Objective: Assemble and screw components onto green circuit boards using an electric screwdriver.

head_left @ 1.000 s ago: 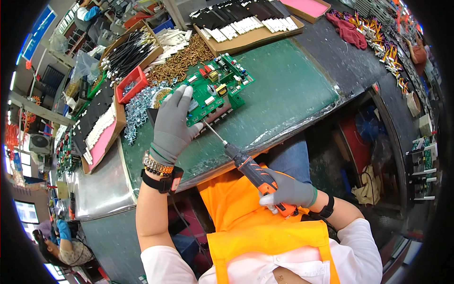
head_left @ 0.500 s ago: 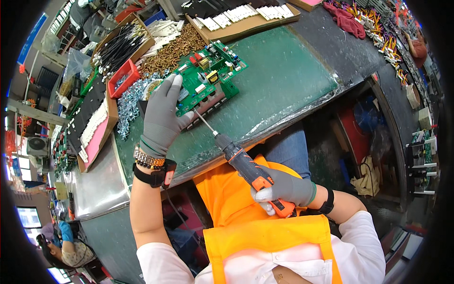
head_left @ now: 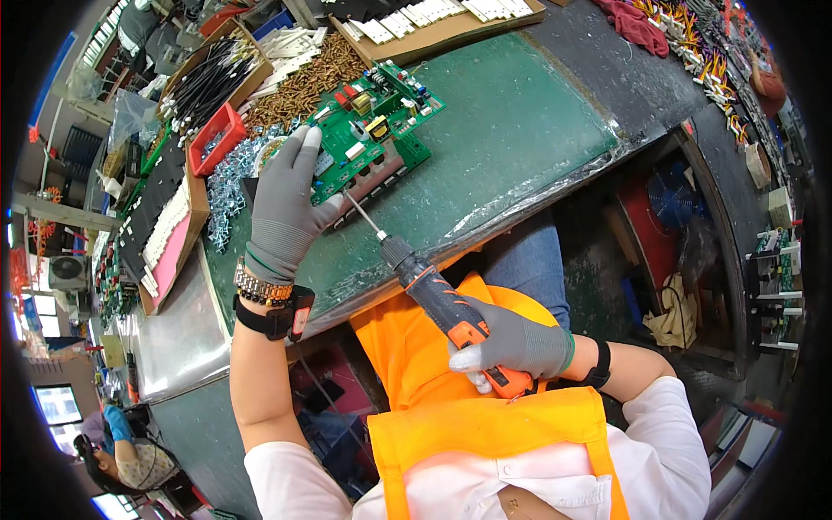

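Note:
A green circuit board (head_left: 328,180) with red, yellow and black components lies tilted on the green bench mat. My left hand (head_left: 290,195), in a grey coated glove, grips the board's left end, thumb by its near edge. Along that edge runs a metal strip (head_left: 374,182) with a pinkish face. My right hand (head_left: 513,342), also gloved, is wrapped round a black-and-orange electric screwdriver (head_left: 433,296). Its long bit points up and left, and the tip meets the near edge of the board close to my left thumb. Whether a screw sits under the tip is too small to tell.
Left of the board lie loose silver screws (head_left: 227,186), a red tray (head_left: 217,139) and a heap of brass-coloured screws (head_left: 299,87). Cardboard trays (head_left: 451,36) of white-ended parts stand behind and left. The bench's front edge (head_left: 485,234) runs before my lap. Another person (head_left: 139,459) sits far left.
The board, both hands and the screwdriver appear slightly further left, as does much of the bench. The bit's tip stays at the board's near edge, and both grips are unchanged.

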Motion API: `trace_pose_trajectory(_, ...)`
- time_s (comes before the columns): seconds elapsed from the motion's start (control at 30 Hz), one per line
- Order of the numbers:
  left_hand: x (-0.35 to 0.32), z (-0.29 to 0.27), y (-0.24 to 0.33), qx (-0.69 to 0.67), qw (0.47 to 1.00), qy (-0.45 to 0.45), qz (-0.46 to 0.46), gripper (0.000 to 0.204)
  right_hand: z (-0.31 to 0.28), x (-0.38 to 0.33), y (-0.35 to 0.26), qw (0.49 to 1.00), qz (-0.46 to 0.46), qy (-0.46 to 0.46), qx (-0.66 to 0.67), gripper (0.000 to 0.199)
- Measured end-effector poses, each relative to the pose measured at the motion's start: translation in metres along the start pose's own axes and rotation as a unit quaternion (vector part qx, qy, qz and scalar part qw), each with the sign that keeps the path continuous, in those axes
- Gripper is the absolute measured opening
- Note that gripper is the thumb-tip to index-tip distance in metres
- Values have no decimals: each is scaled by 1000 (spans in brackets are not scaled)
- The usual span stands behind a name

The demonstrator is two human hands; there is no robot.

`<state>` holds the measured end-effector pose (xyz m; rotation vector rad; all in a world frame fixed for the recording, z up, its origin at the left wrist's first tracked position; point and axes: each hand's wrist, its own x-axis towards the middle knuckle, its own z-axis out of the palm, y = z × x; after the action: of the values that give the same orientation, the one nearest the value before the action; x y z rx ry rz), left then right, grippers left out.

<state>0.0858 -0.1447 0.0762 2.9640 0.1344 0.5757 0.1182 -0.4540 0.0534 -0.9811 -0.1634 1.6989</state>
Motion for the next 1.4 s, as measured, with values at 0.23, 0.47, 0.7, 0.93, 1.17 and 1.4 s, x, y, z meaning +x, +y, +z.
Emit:
trace_pose_trajectory(0.23, 1, -3, 3, -1, 1000, -8, -11, 79, -1, 2, 4, 1000, 12, 0, 1, 49)
trace_pose_trajectory(0.47, 0, -2, 3, 1, 1000, -11, -12, 80, 1, 6, 8, 1000, -17, 10, -18, 56)
trace_pose_trajectory(0.7, 0, -3, 6, -7, 1000, -11, -21, 79, 10, 6, 3, 999, -3, 26, -21, 55)
trace_pose_trajectory(0.93, 4, -2, 7, 6, 1000, -1, -9, 74, 1, 7, 5, 997, 25, -37, 62, 47)
trace_pose_trajectory(1.17, 1, -2, 4, 6, 1000, -4, -19, 71, 1, 8, 5, 996, 23, -48, 68, 49)
trace_pose_trajectory(1.4, 4, -2, 5, 4, 1000, 1, -9, 72, -5, 6, 1, 994, 7, -65, 87, 55)
